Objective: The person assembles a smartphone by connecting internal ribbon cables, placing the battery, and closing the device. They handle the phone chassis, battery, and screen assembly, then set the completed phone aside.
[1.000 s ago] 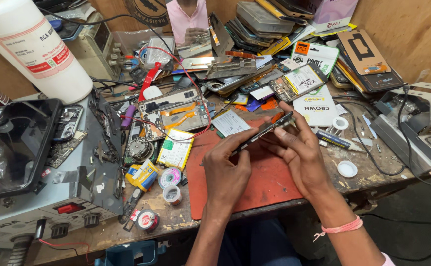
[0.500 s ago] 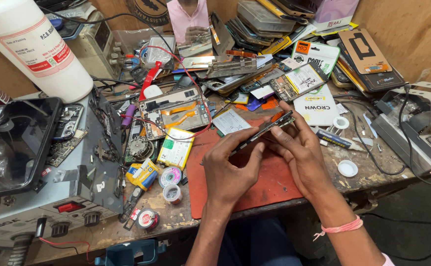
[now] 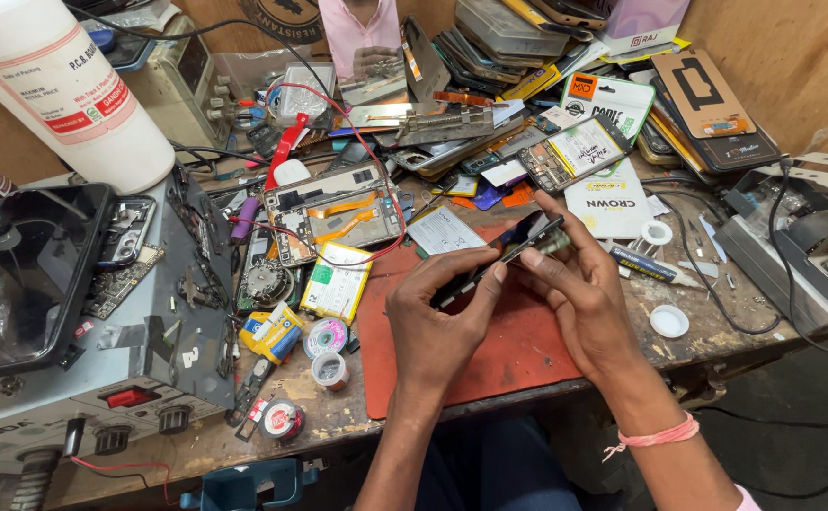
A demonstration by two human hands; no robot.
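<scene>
Thin dark flat phone (image 3: 518, 244) held edge-up between both hands above the red rubber work mat (image 3: 518, 355); left hand (image 3: 442, 317) pinching its lower end, right hand (image 3: 579, 284) gripping the upper end.

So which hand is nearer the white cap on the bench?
Right. The right hand holds the phone just left of the white cap; the left hand grips the phone's lower end, farther left.

a dark, slim phone (image 3: 518, 244) is tilted on its edge, lifted just above the red mat (image 3: 518, 350), its glossy screen catching light.
</scene>
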